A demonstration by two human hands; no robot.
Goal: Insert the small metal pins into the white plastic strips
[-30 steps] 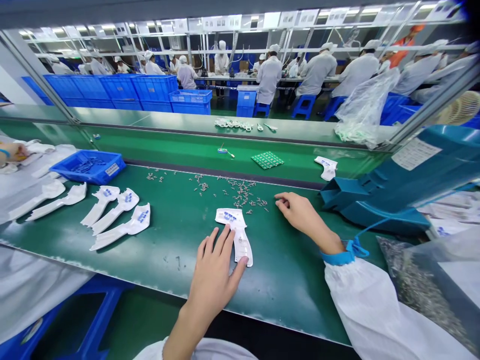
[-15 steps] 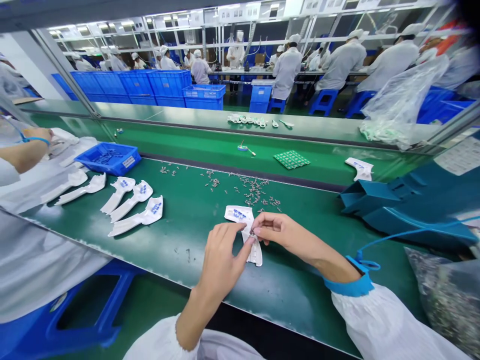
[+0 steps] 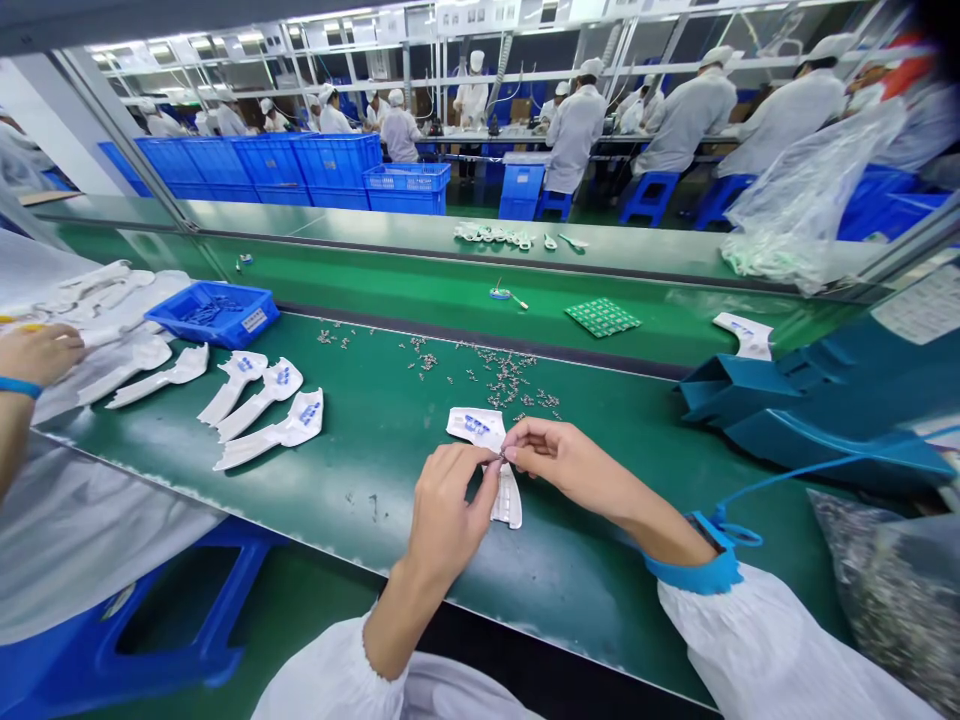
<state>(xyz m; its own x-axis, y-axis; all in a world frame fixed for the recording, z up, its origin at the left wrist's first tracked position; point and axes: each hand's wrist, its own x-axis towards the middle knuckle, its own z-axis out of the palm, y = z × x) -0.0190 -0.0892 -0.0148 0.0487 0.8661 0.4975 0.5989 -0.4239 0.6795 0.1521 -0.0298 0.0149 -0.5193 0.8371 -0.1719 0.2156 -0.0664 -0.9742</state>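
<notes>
My left hand [image 3: 450,510] and my right hand [image 3: 566,462] meet over a white moulded plastic piece [image 3: 474,428] with blue print, lying on the green bench top [image 3: 622,520]. The fingertips of my right hand pinch a tiny metal part [image 3: 500,456] against that piece. My left fingers grip the piece's edge, hiding its middle. Loose metal parts [image 3: 504,380] lie scattered just beyond my hands. To the left lies a row of similar white pieces [image 3: 279,385].
A co-worker's hand [image 3: 41,355] rests at far left near a blue tray [image 3: 214,312]. A teal chute [image 3: 817,445] stands at right, beside a bag of metal parts [image 3: 892,600]. A green circuit board [image 3: 602,317] lies on the belt beyond the bench.
My right hand has moved from the bench top onto the white piece and pinches a metal part. My left hand has closed on the piece. The co-worker's hand has shifted, and the view has turned slightly.
</notes>
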